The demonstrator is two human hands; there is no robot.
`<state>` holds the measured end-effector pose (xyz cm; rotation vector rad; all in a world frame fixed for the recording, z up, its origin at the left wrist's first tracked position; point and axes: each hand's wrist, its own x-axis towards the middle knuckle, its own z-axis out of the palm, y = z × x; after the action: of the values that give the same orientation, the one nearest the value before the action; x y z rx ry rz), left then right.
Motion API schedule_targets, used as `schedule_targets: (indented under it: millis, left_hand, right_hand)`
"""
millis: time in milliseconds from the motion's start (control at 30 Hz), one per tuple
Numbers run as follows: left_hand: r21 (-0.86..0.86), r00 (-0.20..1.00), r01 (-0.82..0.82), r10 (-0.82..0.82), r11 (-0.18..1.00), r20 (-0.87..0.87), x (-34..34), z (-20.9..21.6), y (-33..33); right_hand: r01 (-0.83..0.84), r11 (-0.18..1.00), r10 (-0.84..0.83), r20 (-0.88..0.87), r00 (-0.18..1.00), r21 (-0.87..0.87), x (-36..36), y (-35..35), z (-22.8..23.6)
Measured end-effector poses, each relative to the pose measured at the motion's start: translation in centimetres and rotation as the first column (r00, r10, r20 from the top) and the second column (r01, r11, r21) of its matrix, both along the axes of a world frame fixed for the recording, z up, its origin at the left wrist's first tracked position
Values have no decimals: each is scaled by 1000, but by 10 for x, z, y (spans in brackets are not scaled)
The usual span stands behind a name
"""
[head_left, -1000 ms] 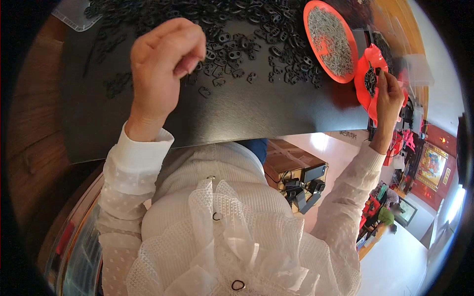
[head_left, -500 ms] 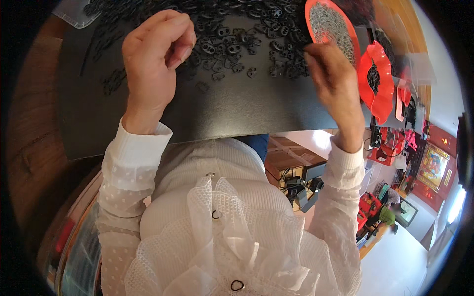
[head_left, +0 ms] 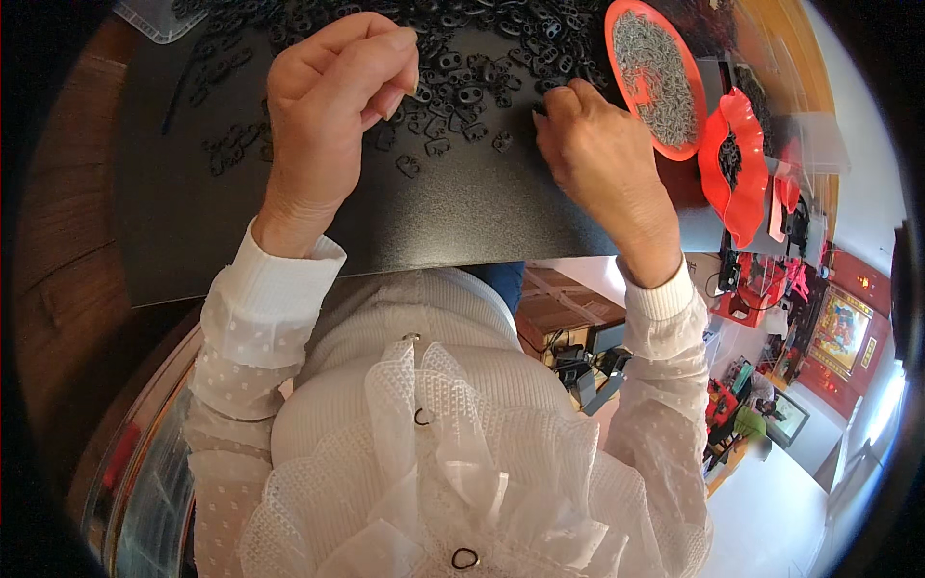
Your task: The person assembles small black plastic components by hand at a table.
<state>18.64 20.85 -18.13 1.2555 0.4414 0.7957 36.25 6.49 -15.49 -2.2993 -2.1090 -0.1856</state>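
Note:
My left hand point(head_left: 332, 111) is above the dark mat with its thumb and fingertips pressed together; anything in that pinch is too small to make out. Beneath and beyond it spread many small black plastic pieces with two round holes point(head_left: 470, 94), like cord locks. My right hand point(head_left: 607, 159) is palm down at the right side of this pile, its fingers curled and their tips partly hidden. Just right of it stands an oval red dish point(head_left: 614, 48) holding many small grey metal pieces, which look like springs.
A wavy-rimmed red bowl point(head_left: 745, 217) with black pieces stands at the mat's right edge. A clear plastic tray point(head_left: 159, 21) is at the far left. Below the table are a cardboard box point(head_left: 559, 301) and black adapters point(head_left: 578, 376). Another person point(head_left: 750, 422) sits farther right.
My right hand has moved left, from the red dish's edge to the black pieces, and its fingers have curled. My left hand has shifted slightly right, still pinched.

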Motion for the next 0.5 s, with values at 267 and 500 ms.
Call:
schedule_targets:
  millis: [267,500]
  left_hand:
    - [361,995,82,-54,929,-87,1,4,-28]
    - [880,990,81,62,468,-124,62,31,-61]
  right_hand:
    - [-21,991,66,-347,936,131,4,-9,2]
    - [210,958,-215,-975,62,-198,38,-38,50]
